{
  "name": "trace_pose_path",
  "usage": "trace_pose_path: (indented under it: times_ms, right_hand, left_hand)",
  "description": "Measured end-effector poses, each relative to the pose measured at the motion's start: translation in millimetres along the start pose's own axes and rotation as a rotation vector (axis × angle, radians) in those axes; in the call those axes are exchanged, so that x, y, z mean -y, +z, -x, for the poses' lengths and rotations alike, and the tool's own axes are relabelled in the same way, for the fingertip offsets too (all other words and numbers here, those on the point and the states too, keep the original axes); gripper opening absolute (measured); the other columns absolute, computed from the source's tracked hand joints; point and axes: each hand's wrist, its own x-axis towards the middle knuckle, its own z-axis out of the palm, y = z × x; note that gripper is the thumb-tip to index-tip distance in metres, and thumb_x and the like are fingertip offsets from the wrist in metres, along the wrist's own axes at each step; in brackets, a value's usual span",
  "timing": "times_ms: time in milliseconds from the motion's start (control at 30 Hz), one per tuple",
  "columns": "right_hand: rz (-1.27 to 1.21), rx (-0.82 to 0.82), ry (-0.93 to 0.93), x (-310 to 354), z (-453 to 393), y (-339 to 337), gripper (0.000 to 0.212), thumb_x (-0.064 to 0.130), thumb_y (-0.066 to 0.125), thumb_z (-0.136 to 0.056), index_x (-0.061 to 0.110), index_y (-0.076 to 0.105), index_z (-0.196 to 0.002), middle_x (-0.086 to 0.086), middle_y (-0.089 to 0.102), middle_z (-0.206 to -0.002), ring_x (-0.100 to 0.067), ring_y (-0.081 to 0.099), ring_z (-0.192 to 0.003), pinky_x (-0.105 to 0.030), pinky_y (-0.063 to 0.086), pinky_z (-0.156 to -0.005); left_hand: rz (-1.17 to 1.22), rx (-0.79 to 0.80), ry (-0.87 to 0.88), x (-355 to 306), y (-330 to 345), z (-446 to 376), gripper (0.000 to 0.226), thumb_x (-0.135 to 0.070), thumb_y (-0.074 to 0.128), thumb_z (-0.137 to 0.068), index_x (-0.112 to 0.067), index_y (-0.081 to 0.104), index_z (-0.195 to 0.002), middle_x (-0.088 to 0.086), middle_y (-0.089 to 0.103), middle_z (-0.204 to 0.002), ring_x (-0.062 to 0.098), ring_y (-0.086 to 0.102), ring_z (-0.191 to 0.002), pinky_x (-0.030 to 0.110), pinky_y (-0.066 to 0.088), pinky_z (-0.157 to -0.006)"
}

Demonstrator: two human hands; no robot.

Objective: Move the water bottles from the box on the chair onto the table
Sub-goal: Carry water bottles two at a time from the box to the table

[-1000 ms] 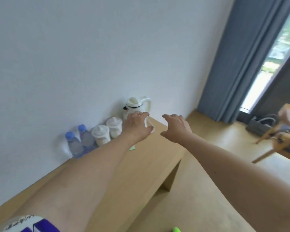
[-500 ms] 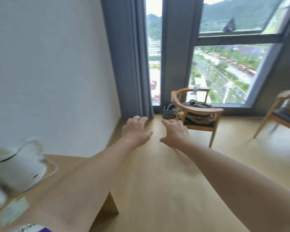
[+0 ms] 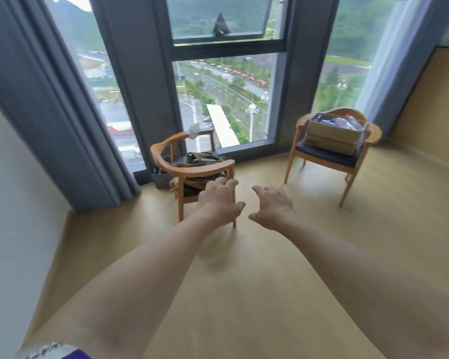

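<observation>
Both your hands reach forward empty — left hand [image 3: 219, 203] and right hand [image 3: 272, 207] with fingers loosely spread, ready to grab. The water bottles [image 3: 341, 123] sit in the cardboard box [image 3: 332, 137] on the right-hand chair [image 3: 322, 158], well apart from you — so close that gap first.

Left hand [image 3: 219, 203]: back up, fingers loosely curled, holding nothing.
Right hand [image 3: 274, 208]: back up, fingers loosely spread and bent, empty, just beside the left.
Arms: both bare, stretched forward, converging toward the hands.
</observation>
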Motion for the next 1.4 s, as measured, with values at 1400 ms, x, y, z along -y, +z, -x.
trace_pose_path:
  times_ms: [1400]
  right_hand:
    - [-0.134,-0.039,0.596,-501.4,-614.1,-112.0,0.07,0.044,0.071,-0.082,0.028,0.041,-0.144,-0.004,0.049,-0.139,-0.029,0.042,-0.13,-0.04,0.041,-0.1]
  left_hand:
    - [0.001,0.236,0.473,-327.7,283.0,-799.0,0.056,-0.052,0.068,-0.083,-0.033,0.052,-0.133,-0.001,0.056,-0.128,0.023,0.051,-0.118,0.042,0.056,-0.088]
